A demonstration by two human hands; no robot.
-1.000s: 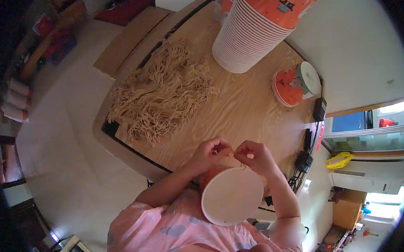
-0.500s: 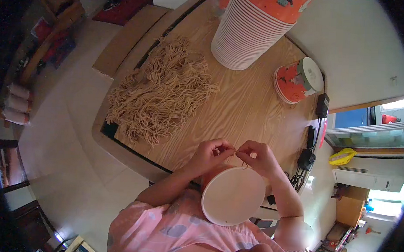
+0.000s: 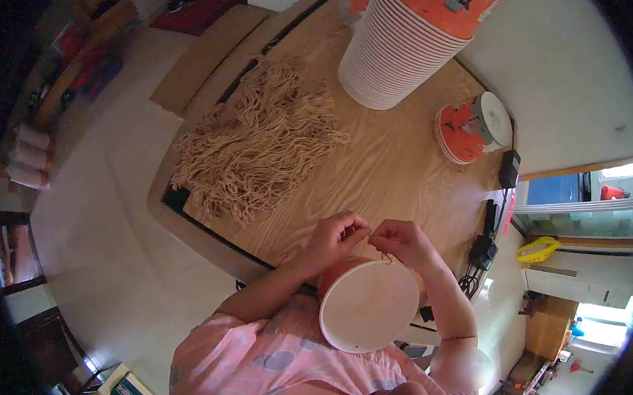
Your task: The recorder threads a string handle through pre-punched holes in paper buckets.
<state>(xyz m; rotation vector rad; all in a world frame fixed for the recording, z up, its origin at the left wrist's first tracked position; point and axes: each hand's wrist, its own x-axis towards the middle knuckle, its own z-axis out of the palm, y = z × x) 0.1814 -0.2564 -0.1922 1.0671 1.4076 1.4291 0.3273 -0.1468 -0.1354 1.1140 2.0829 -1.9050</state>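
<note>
A paper bucket (image 3: pixel 368 309), white inside and orange-red outside, rests against my pink top at the table's near edge, its round mouth turned up toward me. At the far side of its rim, a thin beige cord (image 3: pixel 389 257) makes a small loop. My left hand (image 3: pixel 341 234) pinches the cord just above the rim, thumb and finger pressed together. Close beside it, my right hand (image 3: pixel 401 240) is also closed in a pinch on the cord. The cord between the fingertips is too fine to follow. A small dark dot shows on the rim's near side.
Beige cut cords (image 3: pixel 262 139) lie heaped on the wooden table (image 3: pixel 388 172) at left. A tall nested stack of buckets (image 3: pixel 400 53) stands at the back. Some orange buckets (image 3: pixel 460 133) sit at the right edge, near black power adapters (image 3: pixel 482 252) and cables.
Both hands stay at the bucket's rim in nearly the same pinch. The cord loop by the right fingers shows a little larger. The whole view has shifted slightly.
</note>
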